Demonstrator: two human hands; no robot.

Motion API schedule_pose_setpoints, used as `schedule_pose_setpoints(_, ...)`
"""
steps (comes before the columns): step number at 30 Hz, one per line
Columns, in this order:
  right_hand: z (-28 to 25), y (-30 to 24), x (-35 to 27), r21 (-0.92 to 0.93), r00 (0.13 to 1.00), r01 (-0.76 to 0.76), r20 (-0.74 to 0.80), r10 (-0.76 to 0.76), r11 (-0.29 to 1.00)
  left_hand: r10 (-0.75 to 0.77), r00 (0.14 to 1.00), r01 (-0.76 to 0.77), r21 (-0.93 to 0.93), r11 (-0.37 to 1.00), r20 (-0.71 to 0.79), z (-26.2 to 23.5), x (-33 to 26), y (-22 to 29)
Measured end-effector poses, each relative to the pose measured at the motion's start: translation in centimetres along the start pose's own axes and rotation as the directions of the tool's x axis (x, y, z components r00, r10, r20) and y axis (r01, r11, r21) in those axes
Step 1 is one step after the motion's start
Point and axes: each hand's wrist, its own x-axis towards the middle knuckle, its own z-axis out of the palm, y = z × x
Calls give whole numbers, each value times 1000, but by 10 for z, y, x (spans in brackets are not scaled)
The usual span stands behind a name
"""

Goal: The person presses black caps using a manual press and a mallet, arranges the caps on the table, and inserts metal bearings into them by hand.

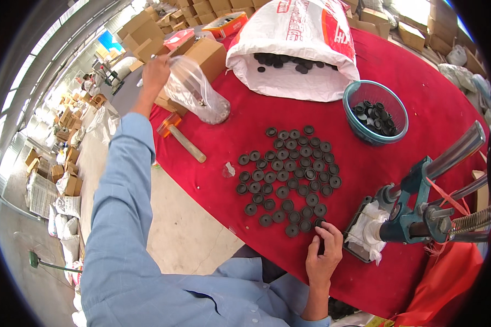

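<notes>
My left hand (pixel 155 76) is raised at the far left, its fingers closed on the top of a clear plastic bag (pixel 186 82). Small pieces (pixel 215 111) lie in the bag's bottom, which rests on the red cloth. Many round black rubber caps (pixel 282 163) are spread in a loose group mid-table, most with a small mark at the centre. At the group's near right edge, the fingertips of my right hand (pixel 324 252) touch one black cap (pixel 319 222). Those fingers are bent, with the thumb apart from them.
A mallet (pixel 185 143) with an orange head lies beside the bag. Behind the caps, a white woven sack (pixel 294 49) spills black discs. A teal basket (pixel 376 137) holds more black pieces. On the right stands a green metal hand press (pixel 406 210). Cardboard boxes (pixel 206 57) stand back left.
</notes>
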Motion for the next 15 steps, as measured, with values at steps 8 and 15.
schedule_pose_setpoints(8, 0, 1, 0, -6, 1000, 0, -11, 0, 1000, 225, 971, -240, 309, 920, 83, -62, 2, 56)
schedule_pose_setpoints(15, 1, 1, -2, 21, 1000, -7, 4, 7, 1000, 223, 973, -229, 203, 952, 53, -65, -30, 58)
